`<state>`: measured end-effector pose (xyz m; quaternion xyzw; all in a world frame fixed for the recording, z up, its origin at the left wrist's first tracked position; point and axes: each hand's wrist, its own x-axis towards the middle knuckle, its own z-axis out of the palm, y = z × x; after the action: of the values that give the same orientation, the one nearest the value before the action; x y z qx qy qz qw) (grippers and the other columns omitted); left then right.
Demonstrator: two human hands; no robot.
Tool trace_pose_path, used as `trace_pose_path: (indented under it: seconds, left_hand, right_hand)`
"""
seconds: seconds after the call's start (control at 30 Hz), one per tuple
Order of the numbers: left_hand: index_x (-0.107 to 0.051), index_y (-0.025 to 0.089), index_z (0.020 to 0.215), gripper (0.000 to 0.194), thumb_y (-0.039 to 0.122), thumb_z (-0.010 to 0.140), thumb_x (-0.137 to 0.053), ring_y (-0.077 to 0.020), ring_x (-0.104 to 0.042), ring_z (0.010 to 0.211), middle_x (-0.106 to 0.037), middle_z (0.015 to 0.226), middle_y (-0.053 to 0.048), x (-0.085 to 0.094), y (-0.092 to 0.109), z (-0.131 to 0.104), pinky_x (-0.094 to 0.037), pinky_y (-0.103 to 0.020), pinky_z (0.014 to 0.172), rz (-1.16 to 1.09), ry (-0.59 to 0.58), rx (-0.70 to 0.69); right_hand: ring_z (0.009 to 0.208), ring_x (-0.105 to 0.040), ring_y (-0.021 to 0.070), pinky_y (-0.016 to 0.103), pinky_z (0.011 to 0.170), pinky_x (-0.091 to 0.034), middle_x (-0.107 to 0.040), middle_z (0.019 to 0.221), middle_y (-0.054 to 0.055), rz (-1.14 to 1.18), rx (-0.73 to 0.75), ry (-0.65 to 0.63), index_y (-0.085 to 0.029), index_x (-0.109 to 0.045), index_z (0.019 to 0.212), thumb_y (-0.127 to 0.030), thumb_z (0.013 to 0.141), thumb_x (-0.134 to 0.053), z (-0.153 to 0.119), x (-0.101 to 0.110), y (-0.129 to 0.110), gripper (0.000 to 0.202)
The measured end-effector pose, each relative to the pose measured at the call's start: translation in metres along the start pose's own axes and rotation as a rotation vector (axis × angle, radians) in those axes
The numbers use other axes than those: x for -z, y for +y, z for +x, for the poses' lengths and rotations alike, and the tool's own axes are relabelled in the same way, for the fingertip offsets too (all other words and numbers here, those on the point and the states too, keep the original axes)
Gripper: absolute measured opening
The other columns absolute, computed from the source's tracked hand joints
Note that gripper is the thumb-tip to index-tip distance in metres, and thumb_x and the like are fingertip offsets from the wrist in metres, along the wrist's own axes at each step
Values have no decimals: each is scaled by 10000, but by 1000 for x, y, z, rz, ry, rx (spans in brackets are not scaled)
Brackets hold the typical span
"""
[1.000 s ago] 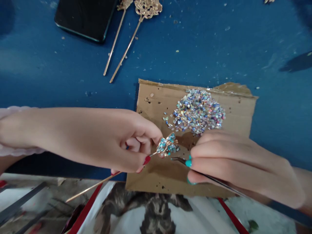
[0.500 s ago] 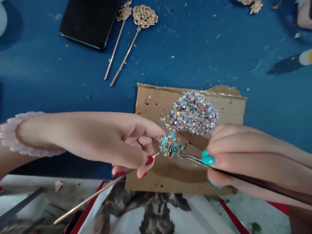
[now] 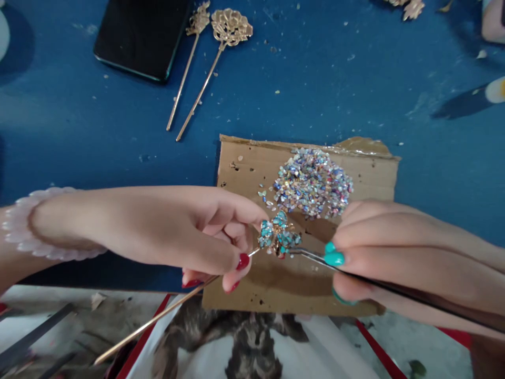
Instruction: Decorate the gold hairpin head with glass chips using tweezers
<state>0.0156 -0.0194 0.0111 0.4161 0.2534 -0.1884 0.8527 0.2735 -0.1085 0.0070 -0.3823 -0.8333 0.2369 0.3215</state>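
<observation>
Between the thumb and fingers of my left hand (image 3: 205, 231) is a gold hairpin (image 3: 158, 316), its long stick slanting down to the left. The hairpin's flower-shaped head (image 3: 279, 233) carries turquoise chips set in gold outlines. My right hand (image 3: 374, 252) grips black-handled tweezers (image 3: 315, 256), whose bent metal tips touch or nearly touch the lower right of that head. Whether a chip sits between the tips is too small to tell. Just beyond the hairpin head lies a heap of shiny multicoloured chips (image 3: 313, 181) on a cardboard piece (image 3: 244, 158).
Two gold hairpins (image 3: 231, 29) (image 3: 197, 21) lie at the back of the blue table (image 3: 315, 79), beside a black phone (image 3: 140, 39). More gold pieces (image 3: 413, 9) are at the far right. A white-and-yellow object (image 3: 496, 90) stands at the right edge.
The hairpin head has turned slightly and shifted a little to the right. The tweezers' tips have moved slightly left, closer against it. Both hands keep their grips.
</observation>
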Motion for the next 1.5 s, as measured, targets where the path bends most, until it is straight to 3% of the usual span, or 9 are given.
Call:
trace_pose_path:
  seconds: [0.23, 0.4, 0.57, 0.77, 0.93, 1.03, 1.2, 1.33, 1.5]
  left_hand:
    - [-580, 186, 877, 134, 156, 831, -458, -34, -486, 582, -610, 758, 79, -1, -1, 0, -420, -77, 524, -6, 11, 7]
    - [-576, 196, 866, 108, 137, 819, -499, -45, -483, 599, -624, 776, 72, 0, 0, 1, -419, -77, 515, -20, -5, -4]
    - [-539, 202, 817, 111, 98, 811, -500, -46, -476, 609, -607, 761, 73, 0, 1, 3, -425, -70, 514, -47, -20, -14]
    - [-502, 201, 786, 117, 96, 806, -548, -49, -480, 598, -610, 759, 69, 1, 0, 4, -432, -79, 505, -88, -52, -19]
    - [-491, 200, 804, 107, 110, 811, -547, -38, -456, 569, -593, 746, 70, 0, 0, 4, -404, -80, 487, -114, -73, -21]
    - [-472, 197, 797, 88, 127, 802, -525, -28, -427, 547, -574, 731, 71, -1, 0, 5, -381, -79, 479, -113, -49, -6]
    - [-482, 190, 775, 172, 84, 694, -589, -33, -439, 525, -584, 713, 65, 0, 0, 7, -384, -93, 453, -111, -66, -33]
    - [-519, 192, 807, 138, 126, 709, -590, -36, -449, 501, -582, 691, 67, 0, 0, 8, -397, -98, 436, -117, -47, -28]
    - [-459, 184, 790, 188, 85, 695, -587, -12, -411, 516, -575, 700, 65, -2, 0, 7, -388, -64, 451, -137, -43, -51]
  right_hand:
    - [763, -704, 144, 307, 774, -641, -717, 878, -1, -45, 45, -6, -237, -594, 1036, -277, 986, -621, -1, 0, 3, 70]
    - [723, -700, 160, 348, 727, -646, -714, 838, -3, -63, 33, -23, -262, -608, 984, -397, 1015, -558, -3, 0, 3, 147]
    - [711, -695, 134, 315, 743, -642, -719, 868, -17, -13, 41, 2, -240, -597, 1032, -267, 974, -635, 0, 0, 3, 75]
    - [728, -699, 126, 296, 734, -643, -728, 885, -18, 12, 41, -14, -232, -600, 1029, -222, 951, -662, 2, 2, 4, 100]
    - [741, -707, 141, 314, 731, -646, -724, 899, -1, 11, 45, -32, -235, -575, 1064, -292, 983, -621, -2, 2, 3, 109]
    - [727, -705, 150, 334, 737, -654, -729, 903, 1, 4, 55, -13, -230, -598, 1072, -248, 960, -631, -3, 2, 4, 117]
    - [719, -703, 154, 332, 748, -659, -720, 887, 14, -41, 75, 46, -211, -644, 984, -255, 964, -620, -5, 0, 4, 54]
    - [677, -689, 175, 377, 719, -657, -708, 832, 6, -58, 41, 61, -260, -679, 974, -301, 958, -632, -9, 0, 4, 65]
    - [696, -700, 183, 350, 670, -650, -702, 818, 5, -12, 41, 46, -294, -679, 990, -327, 970, -608, -8, 1, 7, 81]
